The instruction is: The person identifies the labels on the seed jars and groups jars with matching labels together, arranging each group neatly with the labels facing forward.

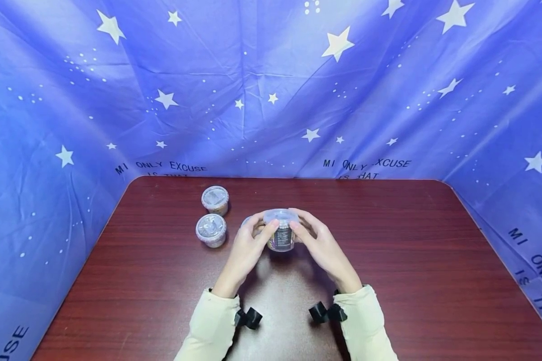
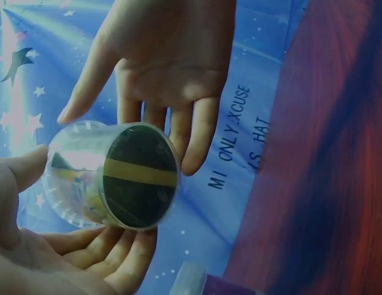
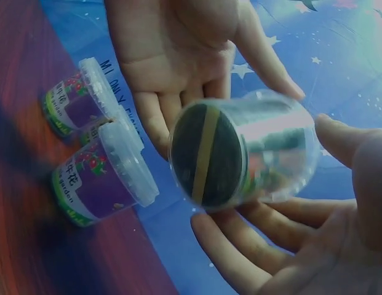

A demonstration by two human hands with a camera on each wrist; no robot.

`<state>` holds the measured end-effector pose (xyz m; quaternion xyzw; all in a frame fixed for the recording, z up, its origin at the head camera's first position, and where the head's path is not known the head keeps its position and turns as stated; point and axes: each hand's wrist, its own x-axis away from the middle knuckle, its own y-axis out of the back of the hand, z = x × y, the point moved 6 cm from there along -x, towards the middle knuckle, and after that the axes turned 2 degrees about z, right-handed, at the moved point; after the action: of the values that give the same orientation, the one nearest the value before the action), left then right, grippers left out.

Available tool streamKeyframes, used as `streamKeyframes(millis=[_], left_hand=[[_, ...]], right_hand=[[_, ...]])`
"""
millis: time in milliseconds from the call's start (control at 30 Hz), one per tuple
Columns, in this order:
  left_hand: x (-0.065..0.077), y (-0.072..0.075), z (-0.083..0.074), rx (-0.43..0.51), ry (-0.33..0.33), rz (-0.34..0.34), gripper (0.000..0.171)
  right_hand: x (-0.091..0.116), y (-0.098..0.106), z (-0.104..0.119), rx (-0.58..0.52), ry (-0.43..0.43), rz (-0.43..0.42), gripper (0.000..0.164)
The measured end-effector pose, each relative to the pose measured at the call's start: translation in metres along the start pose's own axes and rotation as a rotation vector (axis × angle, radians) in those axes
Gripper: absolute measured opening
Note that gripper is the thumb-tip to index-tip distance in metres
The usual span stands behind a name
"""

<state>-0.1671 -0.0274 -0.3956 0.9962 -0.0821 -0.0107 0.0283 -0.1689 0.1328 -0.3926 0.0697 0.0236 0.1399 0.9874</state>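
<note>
Both hands hold a clear plastic tub [image 1: 282, 236] between them, raised over the table. My left hand [image 1: 252, 245] grips its left side, thumb on the near face and fingers round behind. On the opposite side my right hand [image 1: 318, 245] grips it the same way. A dark printed label faces me below the clear lid [image 1: 280, 216]. In the left wrist view, the tub's dark bottom [image 2: 141, 175] shows a yellowish strip across it. The right wrist view shows the same bottom [image 3: 207, 155] with the fingers spread along the wall.
Two lidded tubs, a nearer one [image 1: 211, 230] and a farther one [image 1: 215, 199], stand on the dark red table [image 1: 411, 265] to the left. Another tub [image 1: 247, 221] is mostly hidden behind my left hand. Purple labels [image 3: 111, 178] show in the right wrist view. A blue star-print cloth [image 1: 271, 60] hangs around the table.
</note>
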Motion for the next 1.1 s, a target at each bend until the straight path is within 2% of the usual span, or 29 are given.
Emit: streamKeyframes(millis=[200, 300, 400, 600, 800, 967, 1100], left_hand=[[-0.0002, 0.0025, -0.0024, 0.111, 0.019, 0.042, 0.041], [0.0006, 0.0028, -0.0025, 0.083, 0.032, 0.038, 0.042], [0.0018, 0.0036, -0.0026, 0.048, 0.036, 0.006, 0.042], [0.0036, 0.0033, -0.0062, 0.029, -0.009, -0.046, 0.044], [0.0024, 0.0033, -0.0066, 0.034, -0.039, -0.03, 0.043], [0.0019, 0.0054, -0.0037, 0.032, -0.021, -0.014, 0.041], [0.0006, 0.0063, -0.0029, 0.066, -0.004, 0.01, 0.039]], right_hand=[[-0.0002, -0.0005, 0.0006, -0.05, -0.015, 0.036, 0.045], [0.0006, -0.0006, 0.0033, -0.057, 0.008, 0.022, 0.043], [0.0012, -0.0005, 0.0053, -0.068, 0.03, -0.008, 0.041], [0.0008, -0.0011, 0.0082, -0.055, 0.044, -0.056, 0.04], [-0.0005, -0.0017, 0.0089, -0.038, 0.043, -0.068, 0.04], [-0.0003, -0.002, 0.0079, -0.063, 0.04, -0.041, 0.039], [-0.0019, -0.0019, 0.0068, -0.086, 0.033, -0.013, 0.04]])
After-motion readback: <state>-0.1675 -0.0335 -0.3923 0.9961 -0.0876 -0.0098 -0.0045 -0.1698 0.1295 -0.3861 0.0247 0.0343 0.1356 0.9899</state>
